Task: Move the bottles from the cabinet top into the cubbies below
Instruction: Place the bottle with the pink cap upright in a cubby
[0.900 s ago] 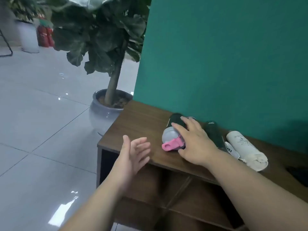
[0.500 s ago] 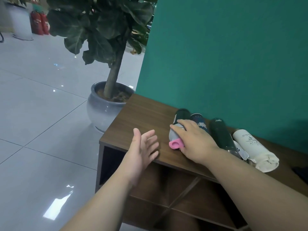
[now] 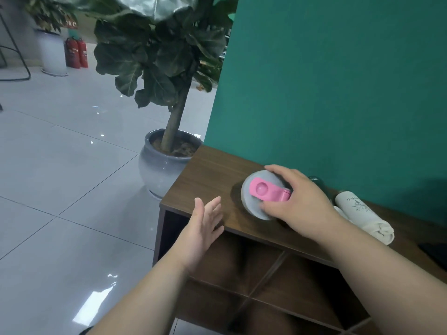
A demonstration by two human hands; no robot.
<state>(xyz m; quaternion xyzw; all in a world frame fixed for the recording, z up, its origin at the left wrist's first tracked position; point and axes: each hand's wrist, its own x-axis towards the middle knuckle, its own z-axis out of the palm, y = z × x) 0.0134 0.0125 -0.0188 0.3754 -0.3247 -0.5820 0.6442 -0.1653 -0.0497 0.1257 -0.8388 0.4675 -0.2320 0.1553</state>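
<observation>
My right hand (image 3: 301, 201) grips a bottle with a grey lid and pink flip cap (image 3: 260, 198), its lid end turned toward me just above the brown cabinet top (image 3: 205, 180); the bottle's body is hidden behind the lid and hand. My left hand (image 3: 202, 228) hovers open at the cabinet's front edge, left of the bottle, holding nothing. Behind my right hand a dark green bottle (image 3: 318, 183) shows only partly. A cream bottle with a leaf print (image 3: 360, 213) lies on its side to the right. The cubbies (image 3: 285, 286) open below the top.
A green wall (image 3: 338, 93) backs the cabinet. A large potted plant in a grey ceramic pot (image 3: 159, 170) stands close to the cabinet's left end. Glossy tiled floor (image 3: 60, 189) spreads to the left. A dark object (image 3: 435, 255) lies at the far right of the top.
My right hand has closed on the pink-capped bottle and swung its lid end toward me, off the row of lying bottles. The left hand stayed open near the front edge.
</observation>
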